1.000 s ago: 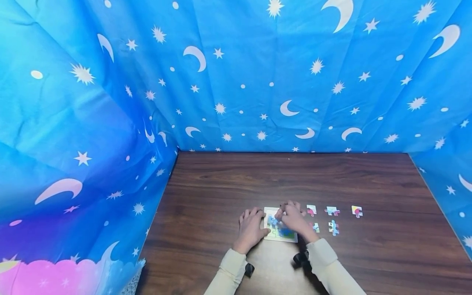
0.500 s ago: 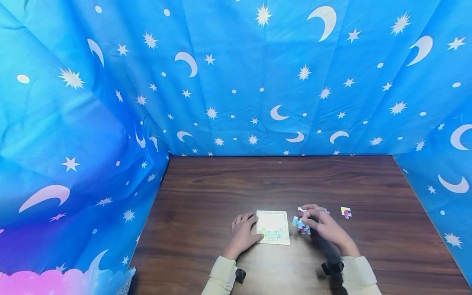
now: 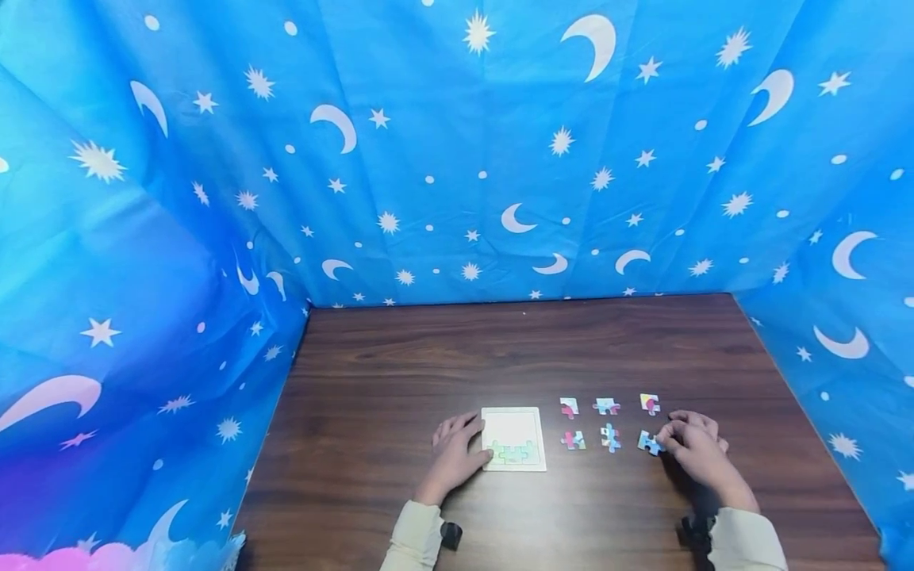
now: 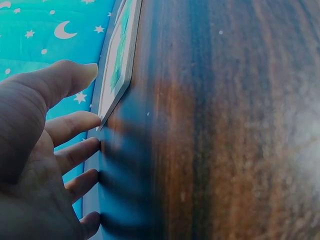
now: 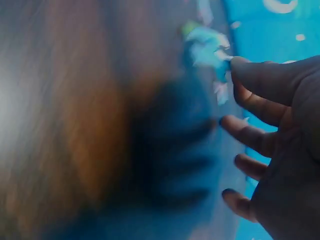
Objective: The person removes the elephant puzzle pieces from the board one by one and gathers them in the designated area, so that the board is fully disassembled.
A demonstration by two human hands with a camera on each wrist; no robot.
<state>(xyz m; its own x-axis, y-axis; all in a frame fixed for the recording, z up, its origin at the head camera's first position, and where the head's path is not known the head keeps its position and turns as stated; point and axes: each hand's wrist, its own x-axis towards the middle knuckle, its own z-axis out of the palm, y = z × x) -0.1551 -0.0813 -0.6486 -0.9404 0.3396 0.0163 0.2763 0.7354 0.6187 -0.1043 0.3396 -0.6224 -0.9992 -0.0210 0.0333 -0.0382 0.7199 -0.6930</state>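
My left hand point(image 3: 453, 458) rests on the table at the left edge of a square puzzle tray point(image 3: 514, 411). Its thumb lies over the tray's rim, and the fingers are spread and relaxed in the left wrist view. Green puzzle pieces point(image 3: 513, 453) line the tray's bottom row; the space above them is bare. Far to the right, my right hand point(image 3: 700, 452) pinches a blue puzzle piece point(image 3: 648, 442) by its right edge between thumb and index finger. The right wrist view shows this piece point(image 5: 207, 50) blurred, with the other fingers loosely bent.
Several loose puzzle pieces lie in two rows right of the tray, among them a yellow-and-red piece point(image 3: 650, 404) and a tall blue piece point(image 3: 610, 438). A star-and-moon cloth point(image 3: 443, 159) walls the brown table point(image 3: 400, 349) at the back and sides.
My right hand has carried the blue puzzle piece from over the tray rightward, past the loose pieces, to the lower row's right end. My left hand stays by the tray. The head view has shifted.
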